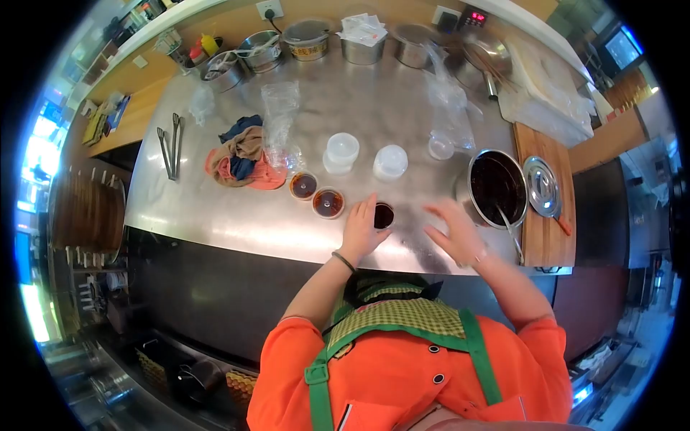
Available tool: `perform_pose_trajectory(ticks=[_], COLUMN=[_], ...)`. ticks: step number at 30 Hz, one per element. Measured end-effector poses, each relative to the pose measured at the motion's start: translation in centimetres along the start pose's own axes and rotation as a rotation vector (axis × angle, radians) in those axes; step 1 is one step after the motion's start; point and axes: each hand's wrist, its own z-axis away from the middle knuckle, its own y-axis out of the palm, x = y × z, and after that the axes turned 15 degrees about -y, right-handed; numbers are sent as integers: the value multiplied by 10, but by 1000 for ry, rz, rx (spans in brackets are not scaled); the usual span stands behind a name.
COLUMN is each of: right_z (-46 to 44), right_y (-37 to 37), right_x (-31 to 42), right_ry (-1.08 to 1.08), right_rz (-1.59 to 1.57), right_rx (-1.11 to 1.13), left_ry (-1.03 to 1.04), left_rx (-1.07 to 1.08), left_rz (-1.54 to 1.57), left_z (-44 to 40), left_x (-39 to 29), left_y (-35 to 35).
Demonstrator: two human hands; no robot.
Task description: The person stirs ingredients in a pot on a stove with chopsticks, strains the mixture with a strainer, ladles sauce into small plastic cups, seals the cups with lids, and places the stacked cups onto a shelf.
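Observation:
A small cup of dark sauce (384, 215) stands on the steel table in front of me. My left hand (361, 228) curves around its left side, with the fingers behind it and the thumb at its near side. To the right of the cup, my right hand (458, 231) is held with its fingers apart and nothing in them. Two lidded sauce cups, one nearer (328, 203) and one farther (303, 186), sit left of my left hand. Beyond the hands are two stacks of clear plastic tubs, a left stack (341, 153) and a right stack (390, 162).
A steel pot of dark sauce (496, 188) with a ladle stands at the right, beside a cutting board (543, 237) bearing a metal lid (541, 187). Crumpled cloths (244, 158) and tongs (172, 147) lie at the left. Several pots line the back.

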Motion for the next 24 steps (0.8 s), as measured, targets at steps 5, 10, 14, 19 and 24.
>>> perform_pose_trajectory(ticks=[5, 10, 14, 19, 24], right_z=[-151, -220, -228, -228, -223], right_y=[40, 99, 107, 106, 96], right_x=[-29, -60, -65, -70, -69], right_ry=[-146, -65, 53, 106, -8], right_rz=[62, 210, 166, 120, 115], right_rx=[53, 170, 358, 353, 186], left_ry=[-29, -44, -51, -46, -44], left_rx=[7, 23, 6, 3, 17], left_rz=[-9, 31, 65, 61, 74], left_z=[4, 7, 11, 11, 18], left_x=[5, 6, 8, 8, 12], left_y=[-4, -10, -10, -11, -10])
